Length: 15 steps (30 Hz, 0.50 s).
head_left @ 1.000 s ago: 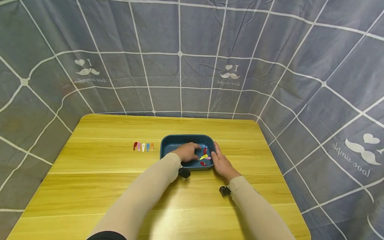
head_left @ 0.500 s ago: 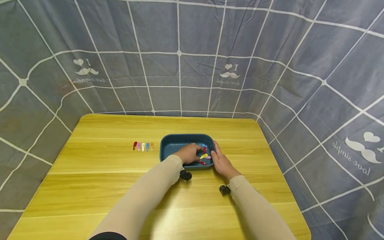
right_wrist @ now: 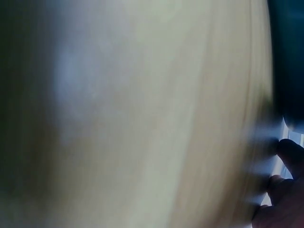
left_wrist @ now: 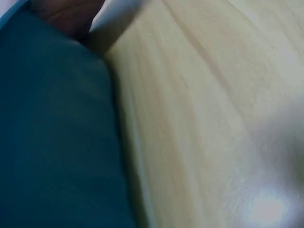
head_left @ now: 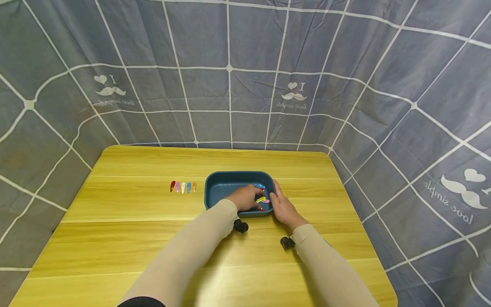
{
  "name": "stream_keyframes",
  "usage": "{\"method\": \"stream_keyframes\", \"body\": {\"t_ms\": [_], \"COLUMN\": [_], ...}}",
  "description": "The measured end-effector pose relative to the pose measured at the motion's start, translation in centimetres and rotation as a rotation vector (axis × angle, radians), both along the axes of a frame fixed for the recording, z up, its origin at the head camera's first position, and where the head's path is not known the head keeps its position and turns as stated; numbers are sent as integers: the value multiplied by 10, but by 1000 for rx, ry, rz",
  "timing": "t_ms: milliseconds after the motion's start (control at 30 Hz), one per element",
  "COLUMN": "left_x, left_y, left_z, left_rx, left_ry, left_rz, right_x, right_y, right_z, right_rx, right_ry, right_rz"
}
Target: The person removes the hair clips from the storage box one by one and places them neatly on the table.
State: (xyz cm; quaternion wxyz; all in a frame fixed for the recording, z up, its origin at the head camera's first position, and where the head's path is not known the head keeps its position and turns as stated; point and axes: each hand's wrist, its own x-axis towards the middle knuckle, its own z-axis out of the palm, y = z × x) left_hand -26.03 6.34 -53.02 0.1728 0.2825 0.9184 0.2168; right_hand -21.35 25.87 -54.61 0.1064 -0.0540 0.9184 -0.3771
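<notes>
A person's left hand [head_left: 244, 198] reached into a dark teal tray [head_left: 222, 184] on the yellow wooden surface [head_left: 126, 238], fingers curled over loose coloured hair clips [head_left: 262, 199]; its grip could not be told. The right hand [head_left: 283, 208] rested open against the tray's right rim.

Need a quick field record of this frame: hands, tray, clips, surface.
left hand: inside the blue tray, fingers down at the loose hair clips; grip hidden
right hand: rests against the tray's right rim
loose hair clips: several colours, at the tray's right end
row of hair clips: five, side by side, left of the tray
surface: yellow wooden table
</notes>
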Motion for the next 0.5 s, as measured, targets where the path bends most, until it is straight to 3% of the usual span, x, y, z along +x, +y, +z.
{"method": "stream_keyframes", "body": {"t_ms": [233,500], "left_x": [2,-4], "left_y": [8,12], "left_z": [-4,-13], "left_rx": [-45,-31], "left_ry": [34,58], "left_rz": [-37,-30], "right_x": [1,0], "right_y": [0,0], "right_z": [1,1], "right_rx": [-2,3], "right_ry": [-5,-17], "right_rz": [3,-7]}}
